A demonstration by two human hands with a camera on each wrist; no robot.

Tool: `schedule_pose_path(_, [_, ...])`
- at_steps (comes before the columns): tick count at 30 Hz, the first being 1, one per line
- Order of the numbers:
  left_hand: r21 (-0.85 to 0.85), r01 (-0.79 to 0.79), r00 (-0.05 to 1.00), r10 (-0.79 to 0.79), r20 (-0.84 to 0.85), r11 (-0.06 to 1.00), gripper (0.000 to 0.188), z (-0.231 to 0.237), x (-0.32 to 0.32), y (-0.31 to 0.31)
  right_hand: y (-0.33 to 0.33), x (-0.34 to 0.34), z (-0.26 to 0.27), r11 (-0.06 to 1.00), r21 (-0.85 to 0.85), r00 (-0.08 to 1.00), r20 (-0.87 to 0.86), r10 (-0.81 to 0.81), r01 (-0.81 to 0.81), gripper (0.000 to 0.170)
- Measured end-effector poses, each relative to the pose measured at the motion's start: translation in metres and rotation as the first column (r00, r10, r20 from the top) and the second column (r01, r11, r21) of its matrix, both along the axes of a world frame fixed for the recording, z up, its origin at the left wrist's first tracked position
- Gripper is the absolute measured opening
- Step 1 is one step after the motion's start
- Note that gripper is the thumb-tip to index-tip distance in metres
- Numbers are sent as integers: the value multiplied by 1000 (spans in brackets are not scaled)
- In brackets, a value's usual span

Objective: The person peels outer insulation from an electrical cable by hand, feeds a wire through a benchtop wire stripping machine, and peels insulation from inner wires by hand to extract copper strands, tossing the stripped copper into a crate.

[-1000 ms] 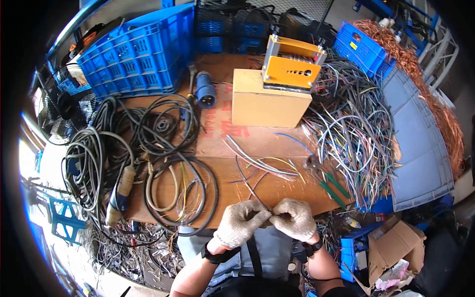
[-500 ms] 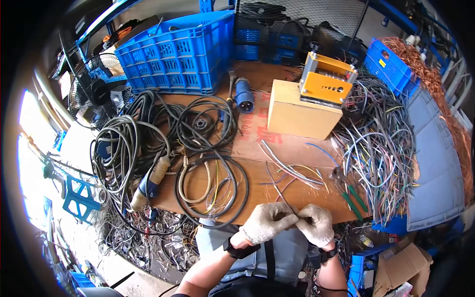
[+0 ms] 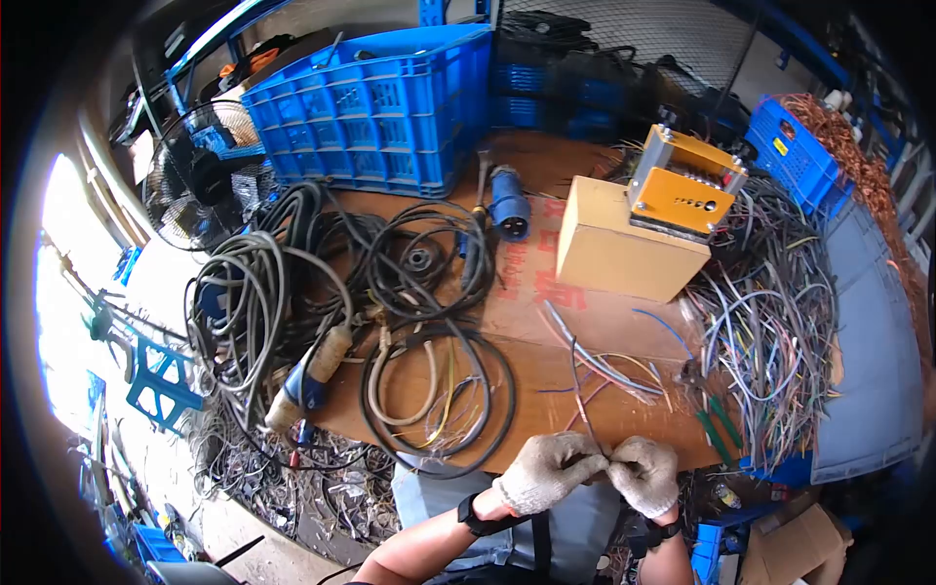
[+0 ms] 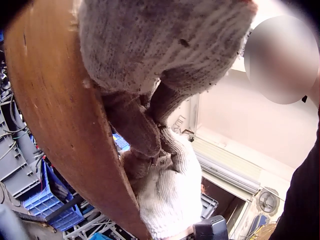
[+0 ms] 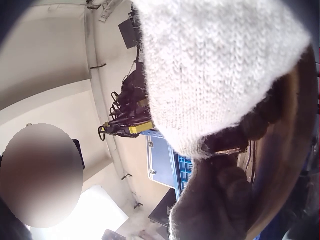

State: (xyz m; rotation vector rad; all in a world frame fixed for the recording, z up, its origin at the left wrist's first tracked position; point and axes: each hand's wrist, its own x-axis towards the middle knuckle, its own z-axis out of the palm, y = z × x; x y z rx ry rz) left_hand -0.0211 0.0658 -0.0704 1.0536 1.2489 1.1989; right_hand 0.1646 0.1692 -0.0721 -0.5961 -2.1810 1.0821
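Both hands wear knitted white work gloves and meet at the table's front edge. My left hand (image 3: 551,473) pinches a thin dark wire (image 3: 582,405) close to its near end, the rest of it slanting away over the table. Right beside it, my right hand (image 3: 645,476) pinches the same end, fingertips against the left ones. In the left wrist view the left glove (image 4: 160,45) hangs above the right glove (image 4: 172,195), their fingers hiding most of the wire. Several cut wires (image 3: 609,369) lie loose just beyond the hands. Green-handled cutters (image 3: 717,429) rest to their right.
Coiled black cables (image 3: 263,283) spread over the left side, below a blue crate (image 3: 370,127). A blue plug (image 3: 508,210) lies near a tan box (image 3: 624,244) carrying a yellow machine (image 3: 682,185). A tangled wire pile (image 3: 765,331) covers the right side.
The head view has swung, so the table and its things sit farther right and a little lower in it. Both hands keep their pinch on the wire with fingertips together.
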Motion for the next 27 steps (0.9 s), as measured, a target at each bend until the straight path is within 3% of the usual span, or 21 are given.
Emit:
schedule_pose_path(3, [26,-29,999,29,26,999,18,-3,4,0,1,3,3,998,-54,1000,29,10,-8,10])
schedule_pose_path(5, [41,-91,994,88,60,995,18,-10,10,0,1,2,8,1000,9,1000,27,9,-9,11])
schedule_pose_path(11, [9,-75,994,74,76,997,19,-4,8,-2,4,4,8,999,22,998,49,43,-44,13])
schedule_pose_path(17, [0,-58,989,58,-137,998,17,7,6,0,5,3,24,985,165,987,156,28,-54,9])
schedule_pose_path(20, [-16,-69,992,67,-103,997,16,2,8,0,6,4,29,973,213,966,255,30,-87,12])
schedule_pose_path(27, [-51,-80,991,73,-116,996,12,-1,10,0,4,9,5,983,172,989,146,32,-57,19])
